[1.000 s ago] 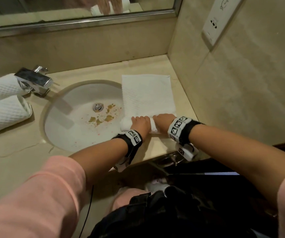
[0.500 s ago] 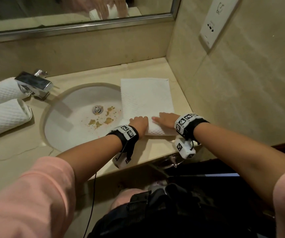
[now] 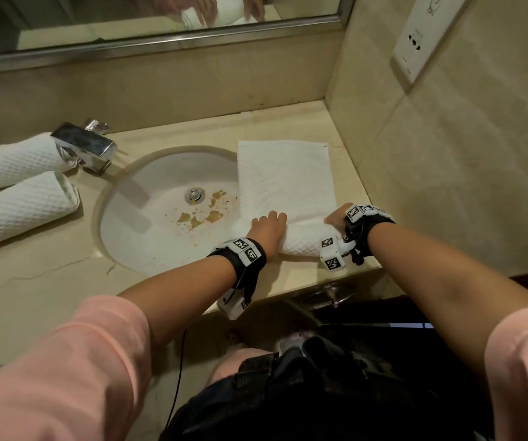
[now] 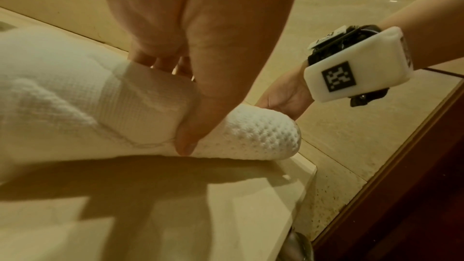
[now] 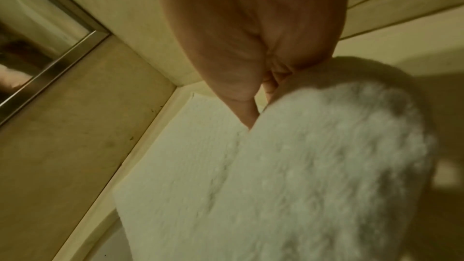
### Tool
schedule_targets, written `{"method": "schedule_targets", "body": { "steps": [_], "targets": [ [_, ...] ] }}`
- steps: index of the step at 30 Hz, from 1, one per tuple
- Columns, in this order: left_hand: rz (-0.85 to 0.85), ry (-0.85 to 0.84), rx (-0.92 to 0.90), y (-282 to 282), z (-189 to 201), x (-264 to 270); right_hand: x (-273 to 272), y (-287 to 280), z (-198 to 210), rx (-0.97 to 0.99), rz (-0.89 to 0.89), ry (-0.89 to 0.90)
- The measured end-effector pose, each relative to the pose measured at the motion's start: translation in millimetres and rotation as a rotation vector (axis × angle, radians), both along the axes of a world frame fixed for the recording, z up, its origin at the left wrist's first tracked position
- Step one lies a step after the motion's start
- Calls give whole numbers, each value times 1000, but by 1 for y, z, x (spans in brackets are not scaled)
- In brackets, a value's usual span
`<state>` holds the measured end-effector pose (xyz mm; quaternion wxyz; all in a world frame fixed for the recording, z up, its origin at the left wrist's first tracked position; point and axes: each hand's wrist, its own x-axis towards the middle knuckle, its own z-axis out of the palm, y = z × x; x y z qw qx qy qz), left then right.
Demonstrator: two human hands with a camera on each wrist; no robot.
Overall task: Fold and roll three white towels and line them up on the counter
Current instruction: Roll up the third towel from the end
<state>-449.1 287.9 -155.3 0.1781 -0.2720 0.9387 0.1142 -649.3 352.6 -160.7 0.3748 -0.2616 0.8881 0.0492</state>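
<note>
A white waffle towel (image 3: 285, 179) lies folded on the counter (image 3: 33, 291) right of the sink, its left edge over the basin. Its near end is wound into a thick roll (image 3: 302, 238). My left hand (image 3: 267, 229) grips the roll's left part, thumb under the front (image 4: 185, 142), fingers curled over the top. My right hand (image 3: 339, 218) holds the roll's right end (image 4: 266, 132), fingers curled over it (image 5: 253, 106). Two finished white rolled towels (image 3: 14, 160) (image 3: 17, 208) lie side by side at the counter's left.
A chrome tap (image 3: 86, 146) stands between the rolled towels and the round white sink (image 3: 148, 243), which has brown crumbs near the drain. A tiled wall with a socket plate (image 3: 425, 39) closes the right side. A mirror (image 3: 148, 17) runs along the back.
The roll at the towel's near end has grown thicker and moved away from me. My right hand has shifted from the middle to the roll's right end.
</note>
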Motion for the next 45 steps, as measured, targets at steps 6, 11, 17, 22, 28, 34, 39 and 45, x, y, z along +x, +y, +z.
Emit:
{"method": "schedule_targets", "body": {
  "steps": [6, 11, 17, 22, 28, 34, 39, 45],
  "targets": [
    [1, 11, 6, 0, 3, -1, -6, 11, -10, -110, -66, -12],
    [-13, -18, 77, 1, 9, -4, -10, 16, -9, -106, -68, -5],
    [7, -56, 140, -2, 10, -10, -5, 23, 1, 51, 178, 174],
    [24, -58, 159, -4, 9, -13, -9, 11, -6, -134, 128, 233],
    [35, -41, 170, -1, 8, -12, 23, -1, 2, -294, 511, 103],
    [16, -25, 170, 0, 8, -3, 30, 6, 2, -199, 462, 98],
    [9, -13, 164, -4, 11, 3, 31, 0, 1, -78, 610, 122],
    [30, -11, 190, 0, 13, 1, 30, 1, -1, 35, 723, 144]
  ]
}}
